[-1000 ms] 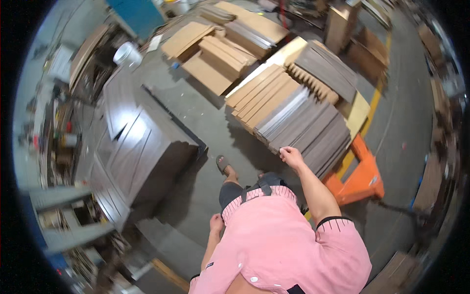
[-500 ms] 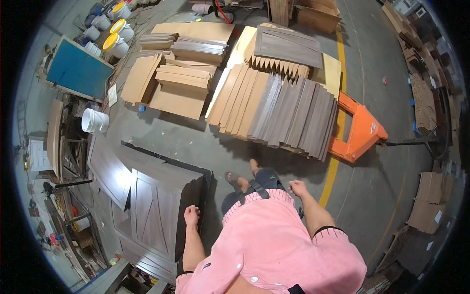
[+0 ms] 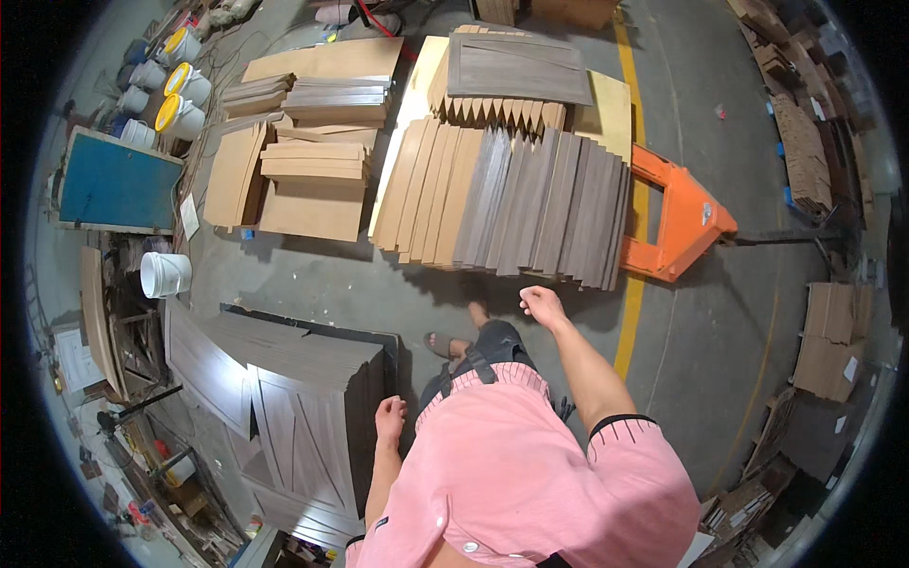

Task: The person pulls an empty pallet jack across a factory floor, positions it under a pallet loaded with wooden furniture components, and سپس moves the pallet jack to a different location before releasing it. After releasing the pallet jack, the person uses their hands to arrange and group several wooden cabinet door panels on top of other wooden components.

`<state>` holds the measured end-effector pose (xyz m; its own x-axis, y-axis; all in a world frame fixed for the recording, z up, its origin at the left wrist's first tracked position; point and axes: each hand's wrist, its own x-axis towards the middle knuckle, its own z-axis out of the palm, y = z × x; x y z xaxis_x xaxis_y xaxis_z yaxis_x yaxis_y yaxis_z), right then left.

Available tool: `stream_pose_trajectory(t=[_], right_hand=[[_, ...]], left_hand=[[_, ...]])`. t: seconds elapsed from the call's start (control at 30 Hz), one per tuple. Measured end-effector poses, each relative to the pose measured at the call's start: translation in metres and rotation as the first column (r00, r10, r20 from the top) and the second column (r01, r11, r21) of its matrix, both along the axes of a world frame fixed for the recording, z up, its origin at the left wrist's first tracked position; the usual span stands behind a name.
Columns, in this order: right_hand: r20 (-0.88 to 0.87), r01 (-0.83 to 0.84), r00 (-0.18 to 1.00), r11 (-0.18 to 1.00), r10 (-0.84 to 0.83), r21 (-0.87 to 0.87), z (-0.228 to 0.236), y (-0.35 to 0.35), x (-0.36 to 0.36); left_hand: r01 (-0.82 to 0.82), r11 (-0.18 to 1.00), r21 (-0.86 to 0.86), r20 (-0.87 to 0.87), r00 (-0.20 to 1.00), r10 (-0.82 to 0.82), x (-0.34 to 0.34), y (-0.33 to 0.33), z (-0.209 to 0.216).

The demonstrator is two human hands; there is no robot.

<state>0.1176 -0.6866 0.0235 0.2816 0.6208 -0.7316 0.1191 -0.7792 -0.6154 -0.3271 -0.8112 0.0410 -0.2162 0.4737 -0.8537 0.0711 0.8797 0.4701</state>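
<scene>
Standing between two piles, the person hangs the left hand (image 3: 389,417), loosely open and empty, just beside the stack of grey door panels (image 3: 284,398); the right hand (image 3: 543,305), loosely curled and empty, hangs farther off.

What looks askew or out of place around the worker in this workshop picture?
The grey panels on the dark door-panel stack beside the left hand lie fanned out of line. The long boards on the orange pallet truck are also slid askew, not squared.
</scene>
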Motion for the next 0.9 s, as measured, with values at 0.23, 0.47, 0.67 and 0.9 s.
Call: stream_pose_trajectory(t=[0.23, 0.47, 0.67, 0.9], right_hand=[[0.011, -0.045, 0.999, 0.987, 0.047, -0.157, -0.030, -0.020, 0.007], [0.059, -0.120, 0.988, 0.953, 0.142, -0.278, -0.035, -0.020, 0.007], [0.013, -0.100, 0.994, 0.975, 0.104, -0.197, -0.042, 0.007, 0.003], [0.005, -0.158, 0.987, 0.980, 0.160, -0.118, -0.043, 0.042, -0.002]], left_hand=[[-0.149, 0.987, -0.063, -0.118, 0.983, 0.141, -0.022, 0.008, 0.012], [-0.151, 0.988, -0.034, -0.104, 0.984, 0.146, 0.007, 0.019, 0.012], [-0.087, 0.995, -0.041, -0.121, 0.989, 0.082, 0.022, 0.016, 0.011], [-0.182, 0.981, -0.065, -0.152, 0.974, 0.170, 0.014, 0.004, 0.010]])
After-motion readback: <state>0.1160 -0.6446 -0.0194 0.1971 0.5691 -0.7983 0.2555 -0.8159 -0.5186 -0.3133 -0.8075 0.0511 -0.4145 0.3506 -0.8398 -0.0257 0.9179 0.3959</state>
